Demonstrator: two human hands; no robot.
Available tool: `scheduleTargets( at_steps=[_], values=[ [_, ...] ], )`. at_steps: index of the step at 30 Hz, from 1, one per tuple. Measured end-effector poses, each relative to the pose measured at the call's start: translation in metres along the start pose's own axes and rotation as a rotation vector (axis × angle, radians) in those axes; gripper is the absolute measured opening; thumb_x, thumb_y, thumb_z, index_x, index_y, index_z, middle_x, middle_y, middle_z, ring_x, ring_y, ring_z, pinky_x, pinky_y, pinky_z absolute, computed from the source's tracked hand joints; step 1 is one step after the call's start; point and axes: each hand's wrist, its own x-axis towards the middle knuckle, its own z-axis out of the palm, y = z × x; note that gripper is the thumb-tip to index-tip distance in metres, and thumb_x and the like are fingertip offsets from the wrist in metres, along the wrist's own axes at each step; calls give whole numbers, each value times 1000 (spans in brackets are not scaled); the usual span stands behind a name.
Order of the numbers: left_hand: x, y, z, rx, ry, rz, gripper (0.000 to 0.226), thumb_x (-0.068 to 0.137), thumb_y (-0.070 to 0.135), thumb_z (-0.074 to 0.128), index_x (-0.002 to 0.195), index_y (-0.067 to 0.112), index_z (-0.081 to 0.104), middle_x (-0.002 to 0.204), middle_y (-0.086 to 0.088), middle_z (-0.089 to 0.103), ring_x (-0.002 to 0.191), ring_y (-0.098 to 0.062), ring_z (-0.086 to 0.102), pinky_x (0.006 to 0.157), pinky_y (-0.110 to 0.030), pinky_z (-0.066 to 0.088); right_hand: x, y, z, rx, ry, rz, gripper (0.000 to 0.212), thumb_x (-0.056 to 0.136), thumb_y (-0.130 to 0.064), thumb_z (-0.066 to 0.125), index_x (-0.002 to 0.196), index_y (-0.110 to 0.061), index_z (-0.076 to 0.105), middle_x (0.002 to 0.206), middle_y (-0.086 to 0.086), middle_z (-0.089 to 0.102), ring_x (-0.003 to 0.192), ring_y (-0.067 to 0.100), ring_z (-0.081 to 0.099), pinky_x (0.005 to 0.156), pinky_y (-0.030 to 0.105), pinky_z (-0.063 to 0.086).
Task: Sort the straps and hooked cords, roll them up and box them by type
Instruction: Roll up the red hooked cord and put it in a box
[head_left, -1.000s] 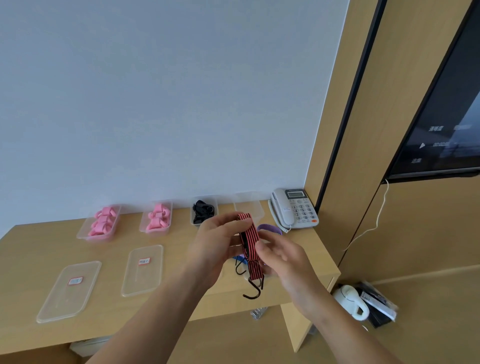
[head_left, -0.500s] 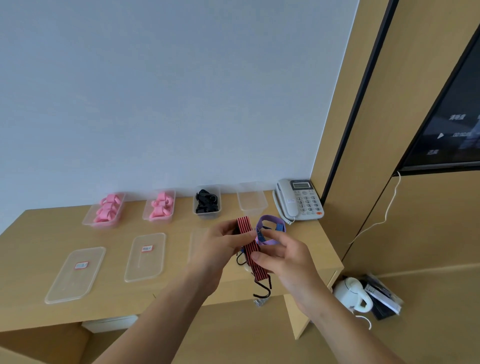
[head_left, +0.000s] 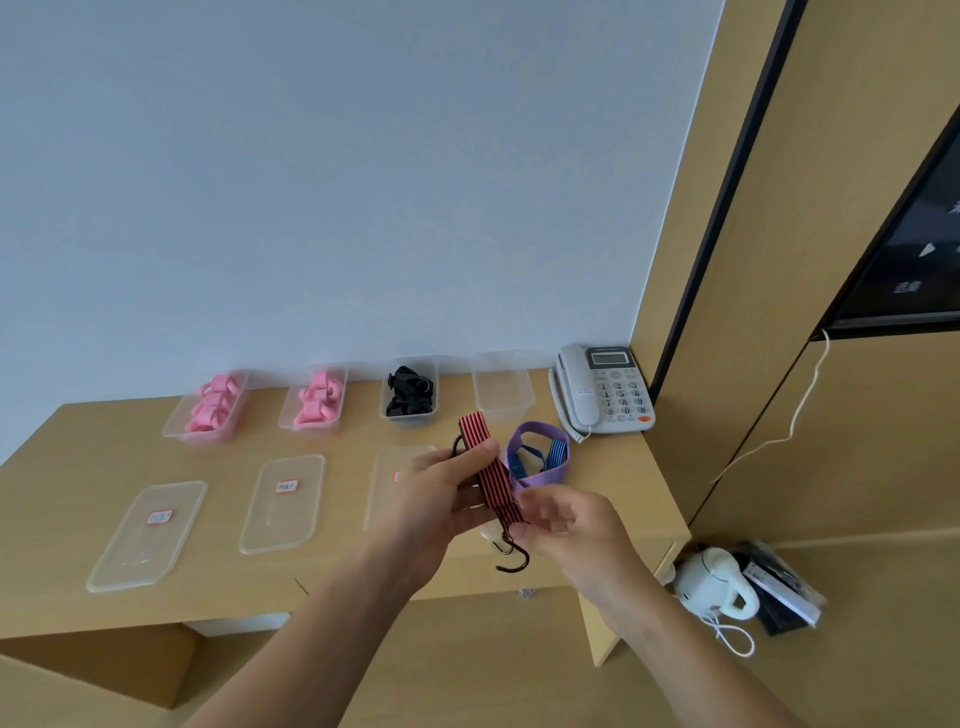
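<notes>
A pale wooden desk (head_left: 78, 519) runs along the wall, and the view has tilted upward over the last second so more wall shows and the desk sits lower; a grey telephone (head_left: 602, 389) stands at its far right end. Along the back edge stand four clear boxes: two hold pink rolled straps (head_left: 215, 400), one holds black rolled straps (head_left: 409, 391), and the empty box (head_left: 503, 385) just left of the telephone holds nothing yet. Three clear lids (head_left: 283, 501) with small labels lie nearer the front edge, the third partly hidden by the hands.

The left hand (head_left: 441, 499) grips the folded red-and-black hooked cord (head_left: 491, 478) with thumb on top, holding it upright above the desk; a dark hook (head_left: 514, 558) hangs from its lower end. The right hand (head_left: 576, 525) has its fingers curled close at the cord's lower part, though motion blur leaves it unclear whether they pinch it. A second ago this bundle hid what lay behind; now a purple strap loop (head_left: 540, 457) with a blue hooked cord (head_left: 535, 460) inside it is plain on the desk just beyond the hands.

The cord looks folded rather than fully secured, so the rolling step is judged nearly done; the empty box is the likely home for it, with the purple and blue pieces not yet handled.
</notes>
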Motion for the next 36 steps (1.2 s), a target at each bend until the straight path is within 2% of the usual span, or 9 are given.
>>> scheduleTargets(
  at_steps=[4, 7, 12, 17, 20, 24, 26, 31, 36],
  values=[
    [8, -4, 18, 13, 7, 2, 21, 94, 18, 69, 102, -1, 73, 87, -17, 75, 68, -24, 71, 60, -30, 57, 11, 7, -12, -142, 50, -21, 23, 79, -9, 82, 76, -31, 75, 71, -13, 72, 70, 8, 64, 73, 22, 49],
    [15, -9, 27, 15, 29, 5, 18, 96, 15, 67, 105, 0, 72, 85, -14, 75, 67, -21, 72, 59, -27, 57, 19, 10, -21, -79, 87, -10, 33, 78, -4, 80, 66, -33, 73, 74, -8, 75, 70, 8, 68, 65, 13, 47],
    [26, -17, 31, 60, 28, -28, 22, 95, 16, 68, 111, 2, 73, 96, -11, 76, 84, -20, 71, 89, -41, 59, 37, 18, -27, 187, 108, 43, 24, 79, 9, 75, 77, -14, 80, 98, -2, 78, 93, 10, 74, 85, 25, 54],
    [37, -28, 31, 73, 40, -68, 21, 95, 16, 69, 112, 6, 75, 103, -10, 77, 89, -17, 71, 82, -35, 60, 55, 6, -26, 365, 102, 42, 30, 85, 10, 65, 89, -17, 76, 92, 1, 77, 87, 12, 72, 77, 23, 56],
    [50, -27, 25, 53, 50, -96, 22, 94, 18, 70, 112, 7, 76, 107, -13, 77, 94, -20, 72, 83, -35, 59, 72, 10, -20, 411, 129, 47, 30, 88, 3, 70, 103, -23, 68, 103, -4, 70, 84, -1, 68, 71, 14, 51],
    [77, -20, 13, -16, 43, -149, 26, 93, 17, 72, 114, 2, 75, 108, -16, 75, 101, -29, 71, 96, -45, 58, 100, 12, -7, 506, 71, 156, 29, 90, 1, 68, 108, -23, 67, 115, 7, 71, 108, 20, 69, 95, 42, 55],
    [93, -18, 6, -69, 42, -170, 25, 92, 15, 72, 111, -1, 75, 104, -17, 74, 98, -31, 69, 102, -50, 54, 113, 12, -2, 580, 62, 193, 30, 90, 3, 67, 114, -15, 66, 115, 11, 73, 111, 24, 69, 96, 41, 54],
    [141, -7, -9, -125, 19, -200, 34, 89, 12, 74, 119, -2, 67, 103, -18, 73, 89, -30, 71, 86, -45, 61, 153, 2, 14, 575, 64, 202, 27, 93, 2, 63, 118, -7, 63, 110, 7, 76, 103, 18, 72, 76, 25, 57],
    [193, -1, -31, -182, 17, -270, 76, 70, 14, 86, 137, 10, 50, 106, -15, 76, 88, -27, 70, 73, -43, 62, 191, -1, 24, 389, 126, 169, 29, 89, 0, 69, 117, -7, 66, 108, 7, 76, 101, 16, 72, 81, 25, 56]
  ],
)
